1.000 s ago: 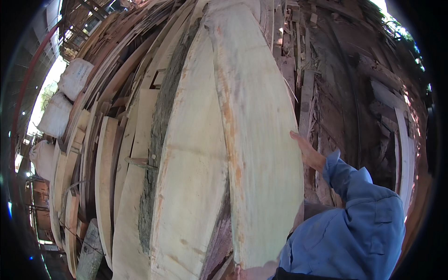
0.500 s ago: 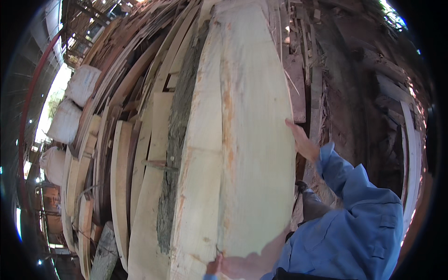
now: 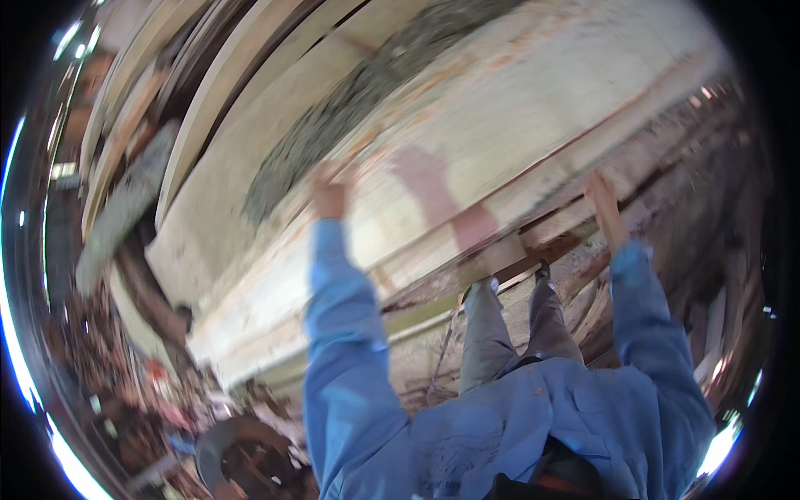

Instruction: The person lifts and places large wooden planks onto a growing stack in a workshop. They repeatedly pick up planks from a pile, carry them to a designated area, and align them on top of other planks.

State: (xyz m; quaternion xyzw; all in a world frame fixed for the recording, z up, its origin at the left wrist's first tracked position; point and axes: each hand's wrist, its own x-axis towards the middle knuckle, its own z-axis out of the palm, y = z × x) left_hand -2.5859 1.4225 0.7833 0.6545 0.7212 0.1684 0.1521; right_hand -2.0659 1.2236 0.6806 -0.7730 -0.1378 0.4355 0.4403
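Note:
A long pale board with orange-brown streaks slants across the view, rising to the right. At its far edge, beside a bark-edged plank, is my left hand. Its fingers look curled, but blur hides whether they grip the edge. My right hand is by the board's near edge, farther right. Its fingers are smeared, and I cannot tell whether they touch the wood. The shadow of an arm falls on the board between my hands.
More curved planks and a greyish log lie at the upper left. Wood scraps litter the lower left, near a round grey-and-dark object. My legs stand close to the board's near side.
The view has swung, so the board now slants instead of running away from me. My left hand has come to the board's far edge; both forearms now show. My right hand remains by the near edge.

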